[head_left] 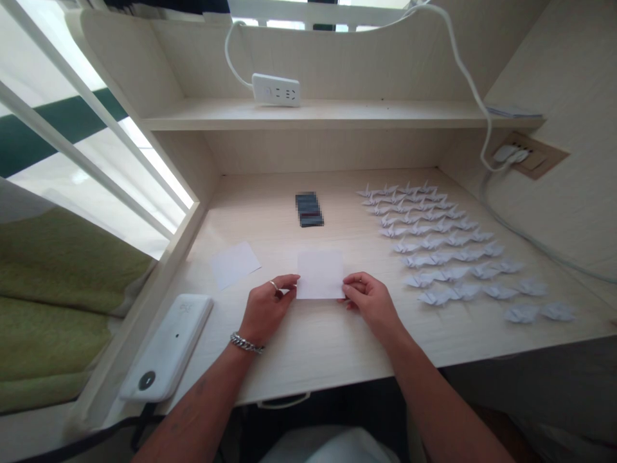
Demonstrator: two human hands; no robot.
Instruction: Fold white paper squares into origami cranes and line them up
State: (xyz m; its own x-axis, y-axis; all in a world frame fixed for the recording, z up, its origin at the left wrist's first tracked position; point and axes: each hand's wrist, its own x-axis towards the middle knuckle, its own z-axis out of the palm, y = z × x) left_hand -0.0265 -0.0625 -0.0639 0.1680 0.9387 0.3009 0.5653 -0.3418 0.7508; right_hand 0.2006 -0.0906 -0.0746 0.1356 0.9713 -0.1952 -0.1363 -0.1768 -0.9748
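A white sheet of paper (320,275) lies in front of me, near the middle of the desk, looking flat and unfolded. My left hand (270,306) pinches its left edge between thumb and fingers; a ring and a chain bracelet are on that side. At the right edge, my right hand (367,298) grips the same sheet with thumb and curled fingers. Left of my hands, more white paper (236,264) rests on the desk. Rows of folded white paper cranes (436,243) stand to the right.
A white power bank (168,347) with a dark cable sits at the left front. A dark pixelated object (309,209) lies farther back. On the shelf (347,110) leans a power strip (276,90). White cables run down to a wall socket (530,155) at right.
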